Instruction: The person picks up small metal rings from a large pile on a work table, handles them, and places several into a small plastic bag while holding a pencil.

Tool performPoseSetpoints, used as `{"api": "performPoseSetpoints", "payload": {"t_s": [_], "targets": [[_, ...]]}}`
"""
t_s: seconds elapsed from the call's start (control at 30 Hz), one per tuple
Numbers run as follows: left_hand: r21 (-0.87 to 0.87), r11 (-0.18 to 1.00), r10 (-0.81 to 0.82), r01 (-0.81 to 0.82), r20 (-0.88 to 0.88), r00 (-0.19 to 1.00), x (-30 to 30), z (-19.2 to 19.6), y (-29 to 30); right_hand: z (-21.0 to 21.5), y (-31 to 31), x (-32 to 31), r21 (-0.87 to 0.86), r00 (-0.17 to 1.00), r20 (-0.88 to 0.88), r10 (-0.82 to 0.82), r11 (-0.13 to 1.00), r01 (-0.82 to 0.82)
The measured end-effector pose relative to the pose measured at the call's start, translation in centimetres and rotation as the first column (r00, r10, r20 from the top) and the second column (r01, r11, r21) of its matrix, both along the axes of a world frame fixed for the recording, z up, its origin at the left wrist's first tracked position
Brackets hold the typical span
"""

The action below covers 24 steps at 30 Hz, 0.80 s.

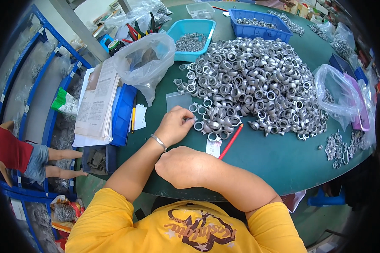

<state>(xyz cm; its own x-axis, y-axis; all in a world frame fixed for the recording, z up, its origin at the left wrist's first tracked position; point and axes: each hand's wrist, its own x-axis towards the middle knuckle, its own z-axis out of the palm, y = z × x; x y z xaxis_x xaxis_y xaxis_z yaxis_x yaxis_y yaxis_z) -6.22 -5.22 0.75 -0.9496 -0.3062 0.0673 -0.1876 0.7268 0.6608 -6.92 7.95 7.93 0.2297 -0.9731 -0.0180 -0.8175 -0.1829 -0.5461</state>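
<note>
My left hand [175,125] reaches over the green table [274,164], its fingertips pinched on a small metal ring [191,120] at the near edge of a big pile of silver rings [249,84]. A metal bracelet [159,142] circles that wrist. My right arm [198,173] is bent, its rounded end resting at the table's front edge beside my left forearm; my right hand is not seen. A red pencil [230,142] and a white paper slip [214,147] lie just right of my left hand. A small clear bag [178,100] lies flat above it.
A light blue tray [194,26] and a dark blue crate [259,26] hold more rings at the back. Clear plastic bags [145,59] stand left and right [335,95]. Stacked papers [98,101] lie on a blue bin [123,114]. Loose metal parts [342,147] lie right. Another person [17,154] sits far left.
</note>
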Motion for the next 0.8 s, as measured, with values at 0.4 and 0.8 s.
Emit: {"api": "performPoseSetpoints", "payload": {"t_s": [0.4, 0.8], "targets": [[-0.309, 0.923, 0.258, -0.231, 0.050, 0.965, -6.8, -0.9, -5.2, 0.8, -0.2, 0.2, 0.073, 0.999, -0.046, 0.020, 0.997, -0.016], [0.509, 0.859, -0.081, 0.047, 0.046, 0.996, -5.9, 3.3, -3.7, 0.8, 0.3, 0.3, 0.024, 1.000, 0.006, 0.028, 0.999, -0.028]]}}
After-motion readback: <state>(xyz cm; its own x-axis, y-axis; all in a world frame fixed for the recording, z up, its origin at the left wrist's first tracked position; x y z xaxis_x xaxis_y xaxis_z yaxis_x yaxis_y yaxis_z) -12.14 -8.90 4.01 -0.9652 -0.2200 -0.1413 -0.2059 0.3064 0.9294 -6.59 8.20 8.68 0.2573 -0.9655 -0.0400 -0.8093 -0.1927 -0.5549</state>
